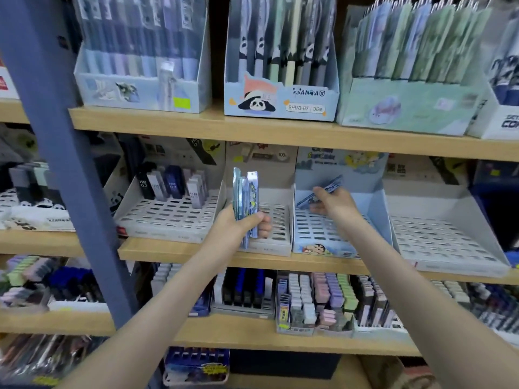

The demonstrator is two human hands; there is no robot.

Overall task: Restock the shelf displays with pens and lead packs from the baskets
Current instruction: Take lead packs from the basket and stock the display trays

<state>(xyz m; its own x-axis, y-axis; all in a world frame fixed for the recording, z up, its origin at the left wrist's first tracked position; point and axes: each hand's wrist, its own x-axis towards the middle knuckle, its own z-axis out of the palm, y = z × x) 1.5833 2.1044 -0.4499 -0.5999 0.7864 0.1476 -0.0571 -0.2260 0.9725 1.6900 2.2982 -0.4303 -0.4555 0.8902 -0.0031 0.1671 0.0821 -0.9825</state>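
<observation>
Gripping: left hand (238,224) a lead-pack stack (245,192), right hand (334,204) one pack (332,183) over blue tray (320,237)

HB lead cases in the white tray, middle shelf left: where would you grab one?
Pinch an HB lead case by its top end, front and back, reaching in from the front and above. They stand on end, packed side by side, bottoms in the slots of the white tray, whose front rows are empty.

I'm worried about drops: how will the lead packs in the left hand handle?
Probably light and stiff: the lead packs stand upright above the left hand without drooping. Their shiny flat faces likely slide on each other, so the bunch may fan apart.
</observation>
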